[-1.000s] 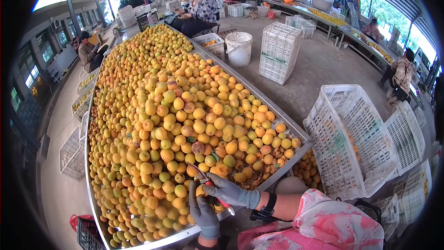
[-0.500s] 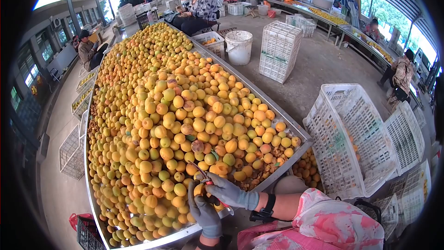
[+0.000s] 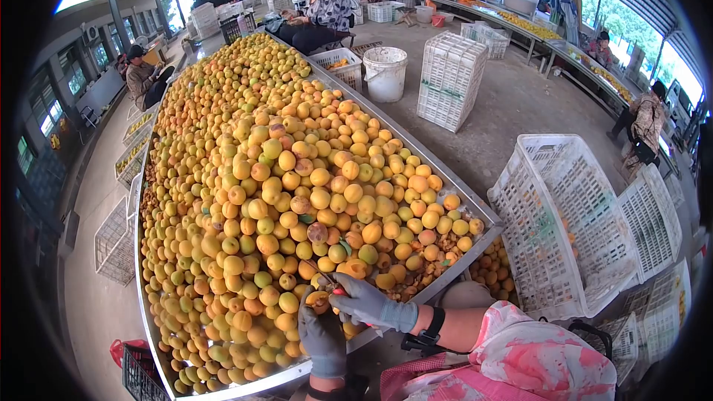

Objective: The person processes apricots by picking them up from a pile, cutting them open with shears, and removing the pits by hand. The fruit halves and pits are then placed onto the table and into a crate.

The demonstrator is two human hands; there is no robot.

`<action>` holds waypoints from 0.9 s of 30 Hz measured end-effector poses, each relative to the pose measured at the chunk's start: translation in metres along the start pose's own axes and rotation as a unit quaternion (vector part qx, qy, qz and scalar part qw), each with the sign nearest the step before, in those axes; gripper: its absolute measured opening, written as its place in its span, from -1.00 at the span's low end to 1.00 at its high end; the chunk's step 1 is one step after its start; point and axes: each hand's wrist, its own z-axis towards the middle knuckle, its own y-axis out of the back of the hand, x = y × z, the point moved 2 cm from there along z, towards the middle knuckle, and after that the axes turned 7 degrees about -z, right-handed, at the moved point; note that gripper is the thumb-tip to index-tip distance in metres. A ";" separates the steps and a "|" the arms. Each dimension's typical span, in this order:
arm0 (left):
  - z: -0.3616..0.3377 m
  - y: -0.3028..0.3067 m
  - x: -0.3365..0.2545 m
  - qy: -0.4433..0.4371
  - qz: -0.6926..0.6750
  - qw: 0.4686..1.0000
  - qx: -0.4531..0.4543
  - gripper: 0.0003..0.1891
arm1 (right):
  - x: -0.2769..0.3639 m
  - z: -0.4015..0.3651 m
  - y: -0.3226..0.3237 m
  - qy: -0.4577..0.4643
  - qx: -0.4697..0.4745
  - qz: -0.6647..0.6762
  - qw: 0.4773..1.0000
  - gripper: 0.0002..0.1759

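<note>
My gloved left hand (image 3: 322, 338) is closed around an apricot (image 3: 318, 300) at the near edge of a fruit-covered table. Right beside it, my gloved right hand (image 3: 369, 303) grips a red-handled metal tool (image 3: 339, 292). The tool's thin dark tip points up and left over the fruit, and most of its handle is hidden by my fingers. Both hands are close together, the tool right at the held apricot. A large heap of yellow-orange apricots (image 3: 297, 178) spreads beyond them, some with brown spots. Brown, mushy scraps (image 3: 438, 256) lie in the corner to the right.
A metal rim (image 3: 416, 156) borders the table. White plastic crates (image 3: 549, 230) stand at the right, with a crate stack (image 3: 451, 82) and a white bucket (image 3: 385, 78) farther off. A seated person (image 3: 327, 11) works at the far end. Another person (image 3: 142, 78) sits at left.
My left hand has turned and shifted slightly left, bringing the apricot's face more into view. My right hand has tilted, so the tool's red lower handle no longer shows.
</note>
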 end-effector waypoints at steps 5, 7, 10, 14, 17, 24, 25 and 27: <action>0.005 0.034 0.009 -0.026 0.297 0.953 0.053 -0.62 | 0.004 0.002 0.010 0.014 -0.025 -0.023 0.999 -0.52; 0.002 0.019 0.002 -0.032 0.345 0.936 0.057 -0.65 | 0.007 0.005 0.017 0.079 -0.098 -0.128 0.984 -0.54; -0.003 0.005 0.002 0.112 -0.023 0.993 0.005 -0.65 | 0.005 0.016 0.021 0.202 -0.197 -0.169 0.944 -0.62; -0.011 0.010 0.015 0.132 0.052 0.987 0.078 -0.61 | 0.028 0.004 0.014 0.208 -0.245 -0.173 0.931 -0.68; -0.014 0.011 0.020 0.170 0.052 0.980 0.088 -0.61 | 0.032 -0.001 0.005 0.224 -0.245 -0.086 0.939 -0.68; -0.019 0.002 0.008 0.194 0.089 0.973 0.088 -0.62 | 0.027 -0.003 -0.002 0.298 -0.233 -0.052 0.924 -0.69; -0.019 0.000 0.006 0.195 0.091 0.972 0.093 -0.61 | 0.028 -0.003 -0.004 0.305 -0.230 -0.053 0.923 -0.71; -0.019 0.001 0.006 0.189 0.092 0.974 0.079 -0.59 | 0.027 -0.001 -0.005 0.308 -0.224 -0.054 0.923 -0.74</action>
